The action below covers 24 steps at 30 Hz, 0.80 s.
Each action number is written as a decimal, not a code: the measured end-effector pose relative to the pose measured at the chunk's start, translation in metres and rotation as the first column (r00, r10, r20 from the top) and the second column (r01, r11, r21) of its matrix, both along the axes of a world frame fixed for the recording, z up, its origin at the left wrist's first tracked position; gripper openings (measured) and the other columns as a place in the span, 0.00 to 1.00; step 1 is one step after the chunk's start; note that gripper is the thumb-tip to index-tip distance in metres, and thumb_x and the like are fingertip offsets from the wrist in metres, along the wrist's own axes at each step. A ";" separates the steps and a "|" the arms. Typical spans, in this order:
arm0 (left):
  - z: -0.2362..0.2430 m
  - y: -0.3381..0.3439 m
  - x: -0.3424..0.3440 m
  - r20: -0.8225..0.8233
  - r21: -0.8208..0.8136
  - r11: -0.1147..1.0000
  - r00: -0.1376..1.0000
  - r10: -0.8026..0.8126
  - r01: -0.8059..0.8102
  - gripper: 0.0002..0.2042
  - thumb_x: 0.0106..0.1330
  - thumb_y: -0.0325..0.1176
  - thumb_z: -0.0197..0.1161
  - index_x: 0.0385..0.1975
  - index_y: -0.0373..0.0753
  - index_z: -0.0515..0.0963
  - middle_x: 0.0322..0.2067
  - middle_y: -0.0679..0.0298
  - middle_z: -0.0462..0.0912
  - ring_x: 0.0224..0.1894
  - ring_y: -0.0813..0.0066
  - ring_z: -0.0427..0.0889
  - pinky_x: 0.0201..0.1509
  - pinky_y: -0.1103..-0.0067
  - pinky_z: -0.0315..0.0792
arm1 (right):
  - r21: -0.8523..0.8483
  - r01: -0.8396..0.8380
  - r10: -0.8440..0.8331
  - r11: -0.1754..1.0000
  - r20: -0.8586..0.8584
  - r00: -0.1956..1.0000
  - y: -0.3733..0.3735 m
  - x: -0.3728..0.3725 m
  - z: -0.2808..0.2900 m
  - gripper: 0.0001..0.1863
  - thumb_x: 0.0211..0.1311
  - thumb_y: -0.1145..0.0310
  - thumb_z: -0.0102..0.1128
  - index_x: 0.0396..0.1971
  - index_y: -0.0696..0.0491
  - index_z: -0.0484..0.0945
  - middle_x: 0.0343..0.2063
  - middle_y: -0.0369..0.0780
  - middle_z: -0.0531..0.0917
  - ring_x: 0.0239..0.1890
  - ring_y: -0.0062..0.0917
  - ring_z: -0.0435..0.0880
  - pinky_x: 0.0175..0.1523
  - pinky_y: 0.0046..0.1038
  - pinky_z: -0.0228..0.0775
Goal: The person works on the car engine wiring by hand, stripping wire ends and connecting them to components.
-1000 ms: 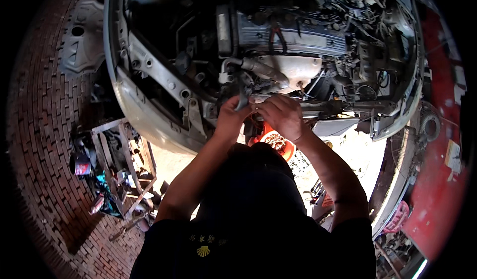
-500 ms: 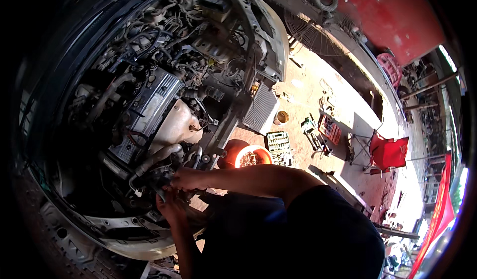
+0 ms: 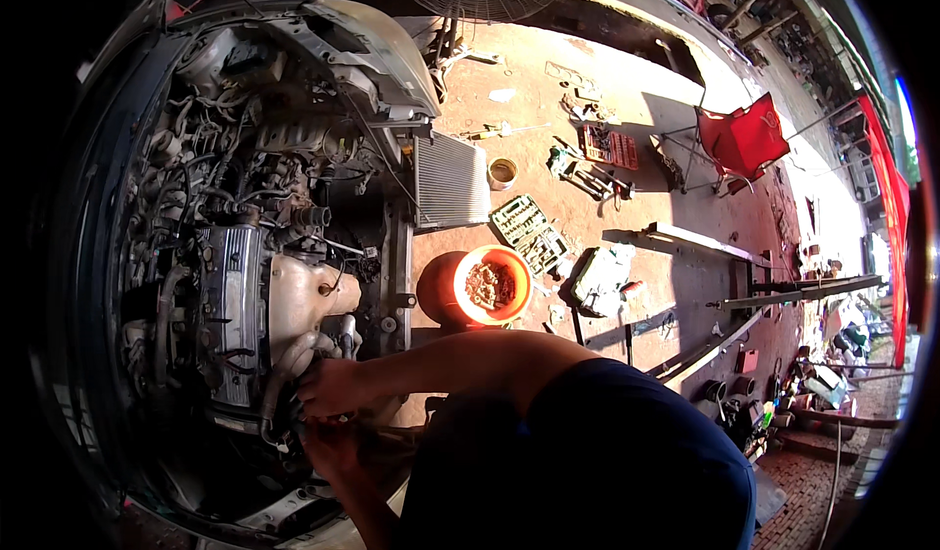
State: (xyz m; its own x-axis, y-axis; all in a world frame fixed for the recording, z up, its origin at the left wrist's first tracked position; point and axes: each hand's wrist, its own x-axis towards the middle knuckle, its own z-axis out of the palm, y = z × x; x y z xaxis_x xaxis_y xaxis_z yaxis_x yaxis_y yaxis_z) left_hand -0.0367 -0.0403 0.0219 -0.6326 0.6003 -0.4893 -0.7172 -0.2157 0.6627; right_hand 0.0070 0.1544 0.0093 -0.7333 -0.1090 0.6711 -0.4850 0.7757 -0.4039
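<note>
Your arm: your dark blue sleeve (image 3: pixel 627 442) fills the foreground, the right forearm stretched across toward the engine (image 3: pixel 235 256).
Your right hand: the hand (image 3: pixel 333 389) is bent over, fingers curled inward among the front parts; the tips are hidden, so you cannot tell what they pinch.
Your left hand: just below it in the picture, the hand (image 3: pixel 331 449) sits in deep shadow close to the right one; whether it is spread or pressed together, you cannot tell.
Curved pipe: the curved metal pipe (image 3: pixel 286 366) stands right beside your right hand, at the front of the engine; you cannot tell whether your fingers touch it.
Pale shield: beyond the pipe, the beige shield (image 3: pixel 299 300) lies against the engine's front, with a hole toward its outer edge.
Ribbed cover: past the shield runs the silvery ribbed cover (image 3: pixel 233 300); pliers (image 3: pixel 235 358) with dark reddish handles lie on it near its lower end.
Orange bucket: on the sunlit floor (image 3: pixel 548 70), the bucket (image 3: pixel 460 278) holds a heap of small brownish parts.
Tool case: just beyond the bucket lies the open case (image 3: pixel 529 234) of tools.
Finned panel: the grey panel (image 3: pixel 450 183) leans by the car's front, near an open tin (image 3: pixel 501 172).
Red chair: farther out stands the folding chair (image 3: pixel 744 141).
</note>
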 end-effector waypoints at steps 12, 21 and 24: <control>-0.064 -0.046 -0.049 -0.658 -0.405 0.912 0.673 -0.338 0.062 0.16 0.75 0.38 0.59 0.54 0.33 0.78 0.46 0.57 0.84 0.48 0.65 0.82 0.52 0.72 0.77 | 0.012 0.229 -0.213 0.973 0.418 0.883 -0.031 -0.005 -0.004 0.13 0.47 0.52 0.67 0.26 0.45 0.84 0.29 0.36 0.86 0.34 0.36 0.88 0.33 0.42 0.80; 0.013 -0.027 -0.004 -0.810 -0.506 0.861 0.367 -0.457 -0.046 0.16 0.76 0.36 0.63 0.52 0.28 0.79 0.48 0.42 0.84 0.48 0.44 0.84 0.52 0.58 0.80 | -0.118 0.346 -0.210 0.931 0.602 0.770 -0.034 0.000 0.021 0.11 0.49 0.59 0.68 0.22 0.52 0.87 0.28 0.43 0.89 0.32 0.39 0.90 0.35 0.42 0.81; 0.001 -0.024 -0.007 -0.799 -0.543 0.837 0.347 -0.492 -0.064 0.15 0.76 0.37 0.63 0.50 0.28 0.81 0.46 0.42 0.84 0.46 0.43 0.84 0.50 0.57 0.80 | -0.097 0.264 -0.188 0.960 0.477 0.859 -0.034 -0.005 -0.002 0.10 0.51 0.59 0.67 0.23 0.51 0.86 0.30 0.42 0.88 0.33 0.38 0.90 0.35 0.42 0.81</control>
